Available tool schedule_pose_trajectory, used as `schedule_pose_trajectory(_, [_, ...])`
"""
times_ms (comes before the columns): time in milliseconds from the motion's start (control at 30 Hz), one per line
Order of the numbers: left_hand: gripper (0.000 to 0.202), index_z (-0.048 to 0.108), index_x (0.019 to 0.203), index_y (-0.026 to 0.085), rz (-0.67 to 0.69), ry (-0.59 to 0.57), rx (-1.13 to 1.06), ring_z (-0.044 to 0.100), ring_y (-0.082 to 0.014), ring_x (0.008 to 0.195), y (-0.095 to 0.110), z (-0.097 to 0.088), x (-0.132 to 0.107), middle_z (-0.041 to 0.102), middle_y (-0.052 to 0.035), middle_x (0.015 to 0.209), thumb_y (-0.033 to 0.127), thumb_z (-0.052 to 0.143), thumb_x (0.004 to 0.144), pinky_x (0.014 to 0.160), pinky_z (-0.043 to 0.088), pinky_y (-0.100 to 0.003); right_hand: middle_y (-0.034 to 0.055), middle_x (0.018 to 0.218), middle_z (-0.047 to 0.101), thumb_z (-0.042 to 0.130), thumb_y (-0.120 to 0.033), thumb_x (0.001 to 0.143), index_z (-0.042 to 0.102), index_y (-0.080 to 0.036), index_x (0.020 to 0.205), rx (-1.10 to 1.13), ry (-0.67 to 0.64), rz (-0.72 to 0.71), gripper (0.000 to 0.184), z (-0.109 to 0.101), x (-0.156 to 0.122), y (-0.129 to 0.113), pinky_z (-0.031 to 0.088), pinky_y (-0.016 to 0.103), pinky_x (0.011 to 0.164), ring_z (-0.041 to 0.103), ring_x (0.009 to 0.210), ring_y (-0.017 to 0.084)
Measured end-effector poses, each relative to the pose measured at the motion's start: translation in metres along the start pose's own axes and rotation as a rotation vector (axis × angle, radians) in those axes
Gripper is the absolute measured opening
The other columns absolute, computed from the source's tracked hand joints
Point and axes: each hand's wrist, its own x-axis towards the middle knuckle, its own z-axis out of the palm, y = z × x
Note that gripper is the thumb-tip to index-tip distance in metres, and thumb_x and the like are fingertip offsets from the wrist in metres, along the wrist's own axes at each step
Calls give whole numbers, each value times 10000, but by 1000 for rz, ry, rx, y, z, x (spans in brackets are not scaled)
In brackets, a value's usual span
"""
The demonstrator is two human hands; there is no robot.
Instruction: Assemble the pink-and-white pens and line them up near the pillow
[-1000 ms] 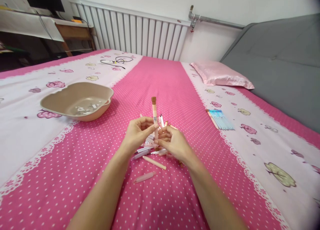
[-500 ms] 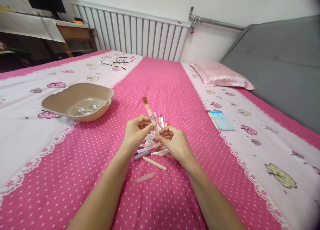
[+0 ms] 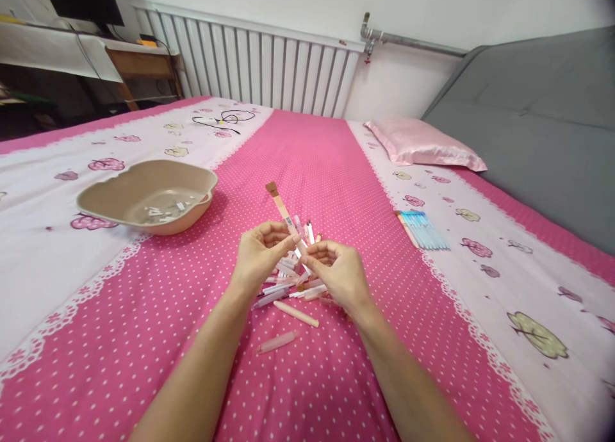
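A peach pen with a brown block-shaped top and a small printed label is held at a slant above a loose pile of pens and pen parts. My left hand is closed, pinching the pen's middle between thumb and fingers. The closed fingers of my right hand grip its lower end. Just below the pile, a cream pen barrel and a translucent pink pen part lie on the polka-dot bedspread. Some of the pile is hidden behind my hands.
A beige basin with small white bits inside stands to the left. On the right lies a row of blue pens with a peach one at its edge. Farther back are a black cable and a pink pillow.
The pen's brown top has tilted a little further to the left and up. Both hands stay on the pen, almost unmoved.
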Motion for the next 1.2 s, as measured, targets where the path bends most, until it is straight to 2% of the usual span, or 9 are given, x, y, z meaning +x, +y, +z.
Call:
schedule_pose_trajectory(167, [405, 648, 843, 115, 28, -31, 105, 624, -128, 668, -3, -2, 3, 685, -49, 747, 370, 777, 556, 636, 481, -234, 54, 723, 699, 697, -324, 658, 661, -135, 775, -41, 149, -70, 225, -19, 12, 2, 534, 269, 632, 655, 640, 159])
schedule_pose_trajectory(267, [401, 653, 830, 113, 21, -39, 135, 618, -126, 662, -4, -1, 4, 685, -51, 749, 379, 777, 555, 621, 470, -228, 60, 730, 702, 693, -337, 655, 668, -129, 793, -90, 308, -129, 251, -43, 24, 10, 530, 282, 674, 656, 666, 162])
schedule_pose_trajectory(467, [391, 654, 811, 117, 18, -65, 188, 609, -122, 642, -4, -1, 5, 692, -50, 745, 397, 765, 561, 589, 447, -218, 67, 712, 698, 671, -338, 652, 675, -117, 799, -205, 659, -155, 265, -91, 46, 39, 520, 294, 680, 647, 645, 168])
schedule_pose_trajectory(567, [390, 655, 807, 122, 25, -76, 201, 607, -124, 638, -6, -1, 7, 691, -47, 734, 409, 757, 563, 593, 450, -223, 77, 718, 700, 649, -327, 665, 681, -106, 824, -234, 785, -130, 273, -103, 51, 52, 512, 284, 674, 649, 650, 174])
schedule_pose_trajectory(667, [399, 657, 807, 124, 29, -70, 220, 603, -126, 628, -7, -3, 8, 686, -47, 723, 423, 753, 560, 587, 451, -227, 88, 746, 709, 630, -309, 681, 689, -107, 848, -280, 892, -27, 269, -112, 54, 61, 501, 268, 675, 657, 674, 181])
schedule_pose_trajectory(800, [442, 655, 806, 123, 26, -48, 235, 611, -142, 635, -9, -6, 12, 687, -55, 724, 453, 756, 529, 597, 466, -246, 81, 807, 720, 599, -304, 721, 699, -140, 887, -442, 959, 132, 254, -127, 54, 67, 477, 246, 698, 664, 722, 178])
schedule_pose_trajectory(1000, [423, 664, 786, 125, 35, -73, 322, 610, -154, 622, -13, -8, 17, 689, -63, 712, 465, 727, 542, 570, 459, -251, 84, 810, 719, 588, -304, 725, 709, -168, 862, -598, 970, 251, 229, -156, 52, 82, 448, 271, 676, 649, 741, 202])
schedule_pose_trajectory(1200, [428, 668, 831, 131, 44, -109, 434, 602, -159, 624, -16, -12, 17, 691, -70, 737, 489, 684, 597, 557, 451, -250, 64, 822, 717, 580, -296, 733, 704, -204, 848, -705, 945, 326, 193, -165, 59, 101, 435, 273, 654, 637, 750, 204])
